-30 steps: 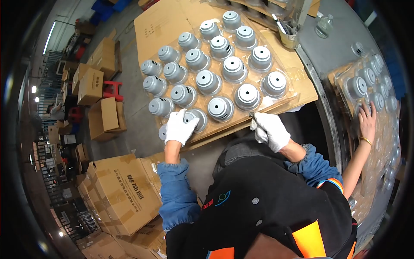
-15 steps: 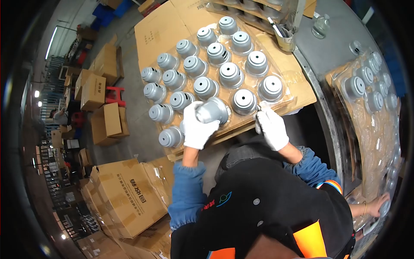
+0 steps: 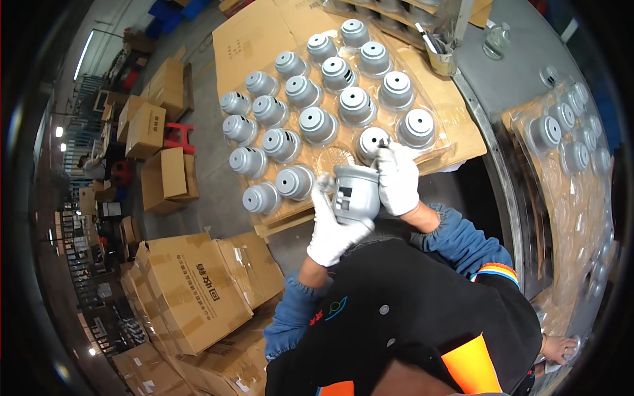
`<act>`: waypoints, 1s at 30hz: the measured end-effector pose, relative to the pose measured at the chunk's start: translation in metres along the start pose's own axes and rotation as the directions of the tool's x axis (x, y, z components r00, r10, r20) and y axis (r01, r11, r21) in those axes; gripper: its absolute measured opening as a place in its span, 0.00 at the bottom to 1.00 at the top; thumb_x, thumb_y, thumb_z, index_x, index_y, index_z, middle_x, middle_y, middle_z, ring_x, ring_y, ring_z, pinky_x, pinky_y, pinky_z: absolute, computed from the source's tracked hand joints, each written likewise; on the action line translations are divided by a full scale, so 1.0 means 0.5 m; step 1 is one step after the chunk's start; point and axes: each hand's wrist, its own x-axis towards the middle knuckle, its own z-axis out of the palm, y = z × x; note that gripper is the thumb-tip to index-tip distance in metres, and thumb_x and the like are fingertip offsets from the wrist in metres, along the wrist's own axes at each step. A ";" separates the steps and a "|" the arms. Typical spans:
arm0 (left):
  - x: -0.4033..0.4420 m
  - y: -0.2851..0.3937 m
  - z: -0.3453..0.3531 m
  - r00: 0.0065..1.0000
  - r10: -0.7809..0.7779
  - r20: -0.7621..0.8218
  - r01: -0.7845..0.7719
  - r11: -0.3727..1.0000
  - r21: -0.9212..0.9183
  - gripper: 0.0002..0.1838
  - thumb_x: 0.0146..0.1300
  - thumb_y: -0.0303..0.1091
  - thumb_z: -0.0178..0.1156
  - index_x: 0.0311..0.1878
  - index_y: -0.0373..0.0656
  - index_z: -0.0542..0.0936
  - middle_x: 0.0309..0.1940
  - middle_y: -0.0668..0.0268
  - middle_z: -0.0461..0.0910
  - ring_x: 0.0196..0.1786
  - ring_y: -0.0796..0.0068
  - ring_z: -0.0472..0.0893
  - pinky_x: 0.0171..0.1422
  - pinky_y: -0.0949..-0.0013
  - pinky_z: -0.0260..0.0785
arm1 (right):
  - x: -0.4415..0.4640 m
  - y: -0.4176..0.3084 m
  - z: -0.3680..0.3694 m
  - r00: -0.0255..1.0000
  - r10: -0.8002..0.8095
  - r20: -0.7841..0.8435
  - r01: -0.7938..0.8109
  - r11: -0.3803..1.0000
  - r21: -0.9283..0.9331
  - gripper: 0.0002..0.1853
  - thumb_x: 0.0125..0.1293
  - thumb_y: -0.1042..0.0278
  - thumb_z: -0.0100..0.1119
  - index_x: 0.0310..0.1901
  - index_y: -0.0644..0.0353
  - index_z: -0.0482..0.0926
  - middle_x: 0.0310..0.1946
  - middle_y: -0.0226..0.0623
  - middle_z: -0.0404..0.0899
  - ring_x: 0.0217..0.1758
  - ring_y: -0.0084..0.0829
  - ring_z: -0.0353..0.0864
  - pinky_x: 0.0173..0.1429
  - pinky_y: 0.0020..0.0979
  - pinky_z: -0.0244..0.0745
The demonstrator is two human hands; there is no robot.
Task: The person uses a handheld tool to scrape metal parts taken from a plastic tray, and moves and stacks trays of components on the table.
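Note:
My gloved left hand (image 3: 333,228) is wrapped round a grey cup-shaped housing (image 3: 356,195) with dark rectangular marks on its side. It is held above my lap, off the tray, its wide rim turned up and away from me. My gloved right hand (image 3: 398,177) is closed beside that rim, with a small dark object (image 3: 384,146) showing at the fingertips; its kind is too small to make out. Just beyond stands another grey housing (image 3: 371,142), partly covered by the right fingers. Several like it stand in rows on a clear plastic tray (image 3: 335,157), with one bare hollow nearest the hands.
Cardboard (image 3: 462,132) lies under the tray. A cup of pens (image 3: 441,61) and a clear bottle (image 3: 496,41) are at the back right. At right, a second tray (image 3: 558,191) carries more housings; another person's hand (image 3: 560,348) reaches there. Large cartons (image 3: 198,297) stand at lower left.
My left hand has lifted the housing off the tray toward my body and turned it, so its marks show. My right hand has shifted left and slightly up, next to it.

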 end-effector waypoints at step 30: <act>0.006 0.055 -0.016 0.904 0.305 0.300 -0.427 0.597 0.679 0.48 0.26 0.32 0.69 0.60 0.39 0.64 0.48 0.51 0.66 0.49 0.50 0.71 0.54 0.57 0.67 | 0.071 -0.094 -0.110 0.718 -0.473 0.511 0.662 0.691 -0.291 0.13 0.58 0.64 0.63 0.41 0.61 0.79 0.30 0.39 0.80 0.32 0.37 0.80 0.35 0.34 0.75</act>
